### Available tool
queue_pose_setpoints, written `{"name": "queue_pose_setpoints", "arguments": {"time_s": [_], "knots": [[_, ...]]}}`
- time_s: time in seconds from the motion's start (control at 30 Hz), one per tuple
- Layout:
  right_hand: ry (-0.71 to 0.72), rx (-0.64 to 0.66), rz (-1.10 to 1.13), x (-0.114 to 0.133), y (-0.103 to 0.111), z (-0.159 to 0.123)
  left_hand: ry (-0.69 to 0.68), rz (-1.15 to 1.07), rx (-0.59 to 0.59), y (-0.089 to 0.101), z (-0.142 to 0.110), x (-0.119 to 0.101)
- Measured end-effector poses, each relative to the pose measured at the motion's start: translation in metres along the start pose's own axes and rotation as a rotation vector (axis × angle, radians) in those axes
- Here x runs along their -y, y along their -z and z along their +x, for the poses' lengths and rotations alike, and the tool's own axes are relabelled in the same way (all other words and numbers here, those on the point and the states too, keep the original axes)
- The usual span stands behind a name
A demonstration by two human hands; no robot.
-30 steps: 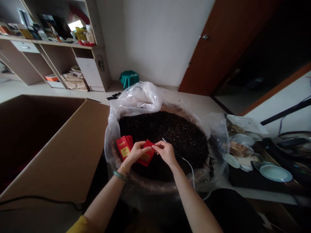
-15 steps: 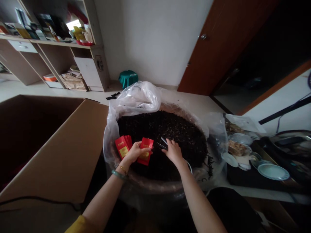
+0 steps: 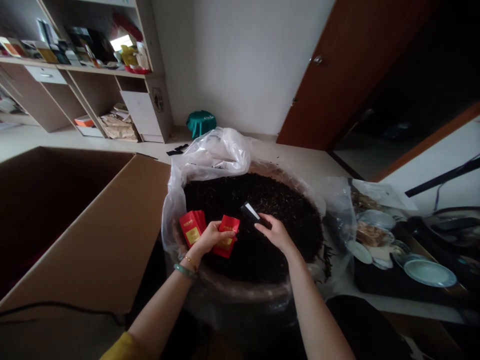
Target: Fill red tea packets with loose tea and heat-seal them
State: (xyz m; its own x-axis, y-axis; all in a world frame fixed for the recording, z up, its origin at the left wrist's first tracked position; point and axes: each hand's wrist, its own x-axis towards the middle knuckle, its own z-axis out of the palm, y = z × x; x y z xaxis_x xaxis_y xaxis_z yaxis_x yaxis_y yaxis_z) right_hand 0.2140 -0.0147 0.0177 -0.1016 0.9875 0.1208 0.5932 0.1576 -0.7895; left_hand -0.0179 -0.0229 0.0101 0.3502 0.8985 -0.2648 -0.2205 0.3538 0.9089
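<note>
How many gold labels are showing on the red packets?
2: one gold label on the red packet in the left hand, partly covered; another on top of the pile to its left. More may be hidden within the pile.

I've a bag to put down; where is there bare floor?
Bare floor shows between the plastic-lined tub and brown door, and between the cardboard box and desk. The tub's left is crowded with red packets and the left hand; dishes crowd the far right.
</note>
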Motion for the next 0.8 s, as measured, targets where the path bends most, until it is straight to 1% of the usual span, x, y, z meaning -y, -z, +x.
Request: {"name": "queue_pose_setpoints", "arguments": {"time_s": [0.07, 0.13, 0.2, 0.27, 0.37, 0.53, 0.63, 0.73, 0.8], "knots": [[0.076, 0.101, 0.075, 0.016, 0.001, -0.002, 0.004, 0.019, 0.014, 0.000, -0.001, -0.001], [0.121, 0.168, 0.047, 0.032, -0.004, -0.003, 0.004, 0.054, 0.027, 0.000, -0.002, -0.002], [0.144, 0.189, -0.003, 0.044, -0.010, -0.004, 0.002, 0.110, 0.029, 0.000, -0.003, -0.002], [0.164, 0.180, -0.037, 0.050, -0.015, -0.005, 0.004, 0.146, 0.025, 0.000, -0.003, -0.002], [0.193, 0.145, -0.075, 0.051, -0.018, -0.006, 0.004, 0.129, 0.014, 0.000, -0.002, -0.002], [0.204, 0.113, -0.121, 0.049, -0.017, -0.008, -0.017, 0.085, 0.008, 0.000, -0.002, -0.002], [0.194, 0.136, -0.102, 0.049, -0.016, -0.009, 0.010, 0.104, 0.016, 0.000, -0.002, -0.002], [0.164, 0.167, -0.079, 0.048, -0.012, -0.010, -0.017, 0.123, 0.013, 0.000, -0.002, -0.001], [0.141, 0.163, -0.068, 0.048, -0.009, -0.010, -0.007, 0.119, 0.000, 0.000, -0.002, -0.001]]}}
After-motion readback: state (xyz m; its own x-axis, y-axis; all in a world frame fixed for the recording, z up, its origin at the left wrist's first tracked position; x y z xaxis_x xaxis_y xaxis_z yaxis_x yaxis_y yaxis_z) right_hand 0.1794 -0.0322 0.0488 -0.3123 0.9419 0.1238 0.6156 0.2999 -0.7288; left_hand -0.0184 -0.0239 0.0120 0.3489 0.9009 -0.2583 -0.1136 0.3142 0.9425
